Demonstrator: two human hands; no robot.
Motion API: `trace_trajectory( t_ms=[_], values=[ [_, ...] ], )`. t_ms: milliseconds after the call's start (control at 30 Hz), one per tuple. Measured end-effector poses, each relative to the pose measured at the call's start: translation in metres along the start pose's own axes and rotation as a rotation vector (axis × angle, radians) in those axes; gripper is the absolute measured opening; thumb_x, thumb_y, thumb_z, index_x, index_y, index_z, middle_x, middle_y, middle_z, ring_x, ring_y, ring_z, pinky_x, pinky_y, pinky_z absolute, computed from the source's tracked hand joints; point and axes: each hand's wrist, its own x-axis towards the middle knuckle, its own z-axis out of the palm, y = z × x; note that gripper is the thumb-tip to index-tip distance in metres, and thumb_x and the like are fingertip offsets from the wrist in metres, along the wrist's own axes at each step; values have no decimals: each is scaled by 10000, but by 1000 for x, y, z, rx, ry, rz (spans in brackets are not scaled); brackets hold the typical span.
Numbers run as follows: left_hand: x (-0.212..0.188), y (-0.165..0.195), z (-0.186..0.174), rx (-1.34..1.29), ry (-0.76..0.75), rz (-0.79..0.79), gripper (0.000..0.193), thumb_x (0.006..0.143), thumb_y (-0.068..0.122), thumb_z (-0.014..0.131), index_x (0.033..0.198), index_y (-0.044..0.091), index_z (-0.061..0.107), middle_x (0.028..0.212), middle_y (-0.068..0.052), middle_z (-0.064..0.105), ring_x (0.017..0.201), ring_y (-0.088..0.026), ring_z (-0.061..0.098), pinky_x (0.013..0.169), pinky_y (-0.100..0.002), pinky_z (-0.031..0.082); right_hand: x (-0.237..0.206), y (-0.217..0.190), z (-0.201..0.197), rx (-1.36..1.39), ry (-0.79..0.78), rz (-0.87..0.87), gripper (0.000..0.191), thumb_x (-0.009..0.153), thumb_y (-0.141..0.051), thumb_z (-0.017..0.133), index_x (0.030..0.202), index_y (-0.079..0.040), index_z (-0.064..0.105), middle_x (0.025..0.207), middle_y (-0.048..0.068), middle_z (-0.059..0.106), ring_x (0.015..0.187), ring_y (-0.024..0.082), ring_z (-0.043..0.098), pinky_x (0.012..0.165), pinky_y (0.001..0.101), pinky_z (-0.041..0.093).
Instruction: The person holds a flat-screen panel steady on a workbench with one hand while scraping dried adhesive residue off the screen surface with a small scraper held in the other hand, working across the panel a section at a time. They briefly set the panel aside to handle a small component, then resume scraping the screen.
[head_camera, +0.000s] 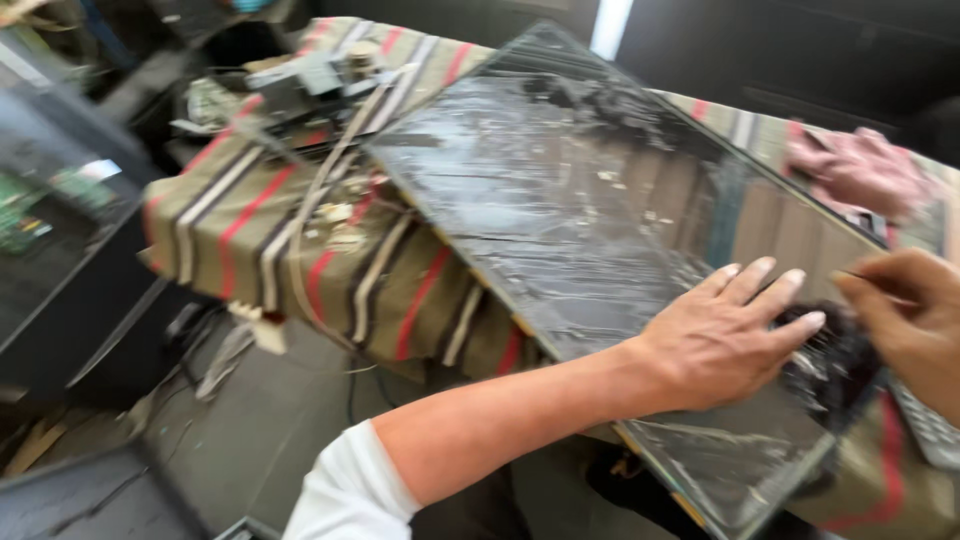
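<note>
Striped cloth (260, 230) over table, centre frame: cracked panel (560, 220) is pressed flat by left hand (725, 340), fingers spread; right hand (910, 320) pinches thin object. Pressure best kept even.

white rolled sleeve on left arm, bare forearm, bare left hand (725, 340)

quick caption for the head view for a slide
Left hand pressed flat on a large cracked glossy panel lying on a striped cloth, right hand at its edge.
</note>
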Motion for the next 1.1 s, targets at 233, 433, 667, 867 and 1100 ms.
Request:
trace_trajectory(
  t_ms=[233,433,667,867,1100],
  values=[
    [11,-57,-9,136,-84,-141,485,994,217,423,1432,18,483,1565,-216,419,1474,-369,396,1218,-489,331,8,23,1,-19,-17,67,263,1153,-205,695,1083,29,597,863,90,683,769,145,667,752,284,532],
    [-11,-112,-39,139,-5,-288,518,1040,291,417,1443,-25,496,1563,-247,437,1462,-389,418,1219,-502,322,1,-3,3,77,-34,83,215,1069,-188,718,1080,24,682,885,101,703,765,126,654,711,294,512],
    [-37,-133,-62,19,46,-335,572,1062,381,440,1494,8,477,1569,-233,416,1466,-385,387,1212,-478,279,22,-51,5,-89,-126,65,228,940,-189,751,1096,-23,745,939,59,766,834,112,699,794,273,557],
    [-74,-145,-84,-175,324,-326,352,1036,211,571,1309,14,675,1388,-215,636,1329,-349,584,1163,-438,406,47,-81,34,-180,-232,104,227,921,-185,760,1106,-54,769,875,57,784,746,126,673,723,297,551],
    [-133,-160,-125,-260,677,-434,101,1001,73,700,1070,4,725,1039,-125,748,988,-273,739,858,-370,577,66,-120,74,-43,-329,-1,274,926,-158,726,1185,-71,714,833,56,731,726,129,638,684,303,542]
  ],
)
